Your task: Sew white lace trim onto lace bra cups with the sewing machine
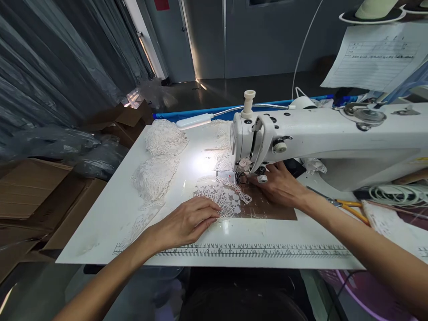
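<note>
Two bare hands share the work around one piece of lace, which lies on the bench in front of the sewing machine, partly over a flat brown sheet. Its far edge is close by the needle area, so the spot being handled sits where the machine can reach it; whether the needle is in the cloth is too small to tell.

The left hand rests on the lace's near left edge, fingers close together and slightly bent, presumably to hold the openwork flat and steer it. Whether that grip pinches the edge or merely presses on it, I cannot tell. The right hand reaches under the machine's arm, its fingertips partly hidden behind the machine's front parts, so I cannot tell whether its grip is spread or closed on anything; the place suggests guiding from the far side.

A small lamp on a bendy neck throws its bright patch just beyond the lace, likely for seeing fine holes. More lace heaps lie on the left, apart from the working spot but within reach. Scissors lie at the right, near the right forearm, probably handy for trimming.
</note>
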The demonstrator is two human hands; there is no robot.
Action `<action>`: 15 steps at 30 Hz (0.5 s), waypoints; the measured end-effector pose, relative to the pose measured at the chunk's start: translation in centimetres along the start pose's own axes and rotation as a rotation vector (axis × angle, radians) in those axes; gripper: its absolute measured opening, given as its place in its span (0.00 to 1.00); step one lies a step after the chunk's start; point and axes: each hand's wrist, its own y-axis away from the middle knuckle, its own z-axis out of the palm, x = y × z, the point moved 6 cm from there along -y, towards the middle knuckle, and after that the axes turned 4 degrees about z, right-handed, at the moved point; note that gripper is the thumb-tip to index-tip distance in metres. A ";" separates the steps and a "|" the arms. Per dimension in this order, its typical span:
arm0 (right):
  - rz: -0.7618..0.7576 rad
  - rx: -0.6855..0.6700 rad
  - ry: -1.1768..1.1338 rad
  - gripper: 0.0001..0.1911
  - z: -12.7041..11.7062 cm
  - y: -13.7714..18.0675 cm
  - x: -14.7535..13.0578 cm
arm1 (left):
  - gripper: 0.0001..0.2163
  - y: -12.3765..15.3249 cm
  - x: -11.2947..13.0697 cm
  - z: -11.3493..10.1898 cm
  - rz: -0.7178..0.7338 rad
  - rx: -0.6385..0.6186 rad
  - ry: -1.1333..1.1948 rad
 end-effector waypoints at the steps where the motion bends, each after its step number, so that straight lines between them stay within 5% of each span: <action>1: -0.034 -0.016 -0.071 0.14 -0.5 0.8 -0.6 | 0.09 0.1 0.0 -0.1 0.006 0.007 -0.006; 10: -0.061 -0.472 -1.159 0.14 -5.9 9.6 -8.3 | 0.09 -0.7 -1.3 -1.4 -0.005 0.051 -0.081; 13: 0.192 -0.243 -0.927 0.17 -4.4 7.2 -4.7 | 0.09 -1.9 -2.2 -1.0 0.009 0.049 -0.113; 15: 0.223 -0.022 -0.702 0.20 -2.6 4.7 -2.5 | 0.10 -2.6 -2.8 -0.3 0.030 0.044 -0.123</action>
